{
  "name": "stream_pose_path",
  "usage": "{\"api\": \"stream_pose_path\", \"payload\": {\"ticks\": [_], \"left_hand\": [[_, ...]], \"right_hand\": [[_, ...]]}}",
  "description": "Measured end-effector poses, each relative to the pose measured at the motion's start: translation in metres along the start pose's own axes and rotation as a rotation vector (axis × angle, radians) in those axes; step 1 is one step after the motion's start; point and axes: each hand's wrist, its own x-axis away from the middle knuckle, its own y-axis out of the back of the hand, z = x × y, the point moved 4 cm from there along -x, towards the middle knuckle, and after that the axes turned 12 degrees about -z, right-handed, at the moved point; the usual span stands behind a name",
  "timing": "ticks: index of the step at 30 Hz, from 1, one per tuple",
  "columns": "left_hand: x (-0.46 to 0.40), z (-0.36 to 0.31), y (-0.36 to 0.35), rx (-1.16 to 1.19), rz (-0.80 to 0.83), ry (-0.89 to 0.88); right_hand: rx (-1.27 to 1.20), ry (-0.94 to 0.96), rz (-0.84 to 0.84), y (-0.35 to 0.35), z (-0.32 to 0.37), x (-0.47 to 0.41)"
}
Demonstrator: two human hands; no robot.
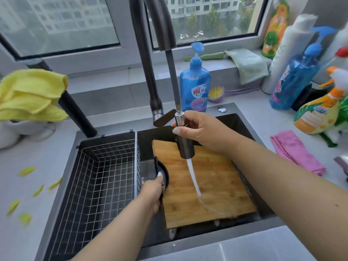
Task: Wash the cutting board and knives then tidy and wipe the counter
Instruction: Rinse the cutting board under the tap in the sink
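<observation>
A wooden cutting board (212, 193) lies tilted in the right half of the dark sink (243, 121). My right hand (205, 130) grips the pull-out spray head (185, 142) of the faucet, and a stream of water (194, 178) runs from it onto the board. My left hand (152, 191) holds the board's left edge at its black handle (160, 172). Two white knife handles (173, 233) poke out from under the board's near edge; the blades are hidden.
A wire basket (101, 174) fills the sink's left half. Blue dish soap (194, 81) stands behind the sink. A pink cloth (295, 151) and several spray bottles (320, 113) sit on the right counter. A yellow cloth (32, 95) and yellow peel scraps (26, 170) lie on the left.
</observation>
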Motion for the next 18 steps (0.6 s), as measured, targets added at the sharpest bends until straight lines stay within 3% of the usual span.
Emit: {"api": "stream_pose_path", "payload": {"ticks": [7, 13, 18], "left_hand": [[0.011, -0.03, 0.043, -0.305, 0.014, -0.297], [0.019, -0.034, 0.054, -0.23, 0.141, -0.28], [0.023, -0.034, 0.057, -0.209, 0.182, -0.275]], "right_hand": [[0.067, -0.025, -0.099, -0.019, 0.008, -0.022], [0.12, 0.004, -0.07, -0.029, 0.02, -0.035], [0.036, -0.031, -0.191, -0.042, 0.021, -0.05]]}}
